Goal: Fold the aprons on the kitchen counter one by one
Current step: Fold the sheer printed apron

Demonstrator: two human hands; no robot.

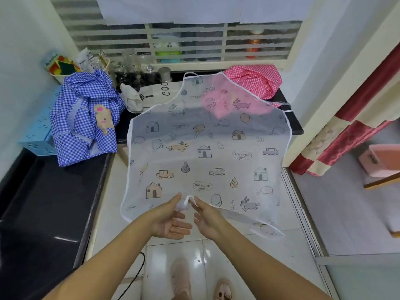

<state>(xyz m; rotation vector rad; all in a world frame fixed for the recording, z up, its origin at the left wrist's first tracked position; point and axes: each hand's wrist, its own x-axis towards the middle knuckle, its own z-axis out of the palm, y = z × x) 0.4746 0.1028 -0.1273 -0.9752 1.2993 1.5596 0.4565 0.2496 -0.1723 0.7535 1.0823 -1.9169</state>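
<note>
— What can we read here?
— On the see-through apron (205,135) we find "Happy and free" inside a small bubble (242,155). The letters run backwards for us.
— Do we see it more than once?
— Yes, we see it again lower down, near the hem. A third, higher up, is too faint for us to be sure.
— And behind it?
— On the cream apron (149,92) we make out the black capitals "COO", turned sideways. The see-through apron's edge hides whatever follows.
— The packets (86,60) at the back left?
— They carry print, but it is too small for us to read.
</note>
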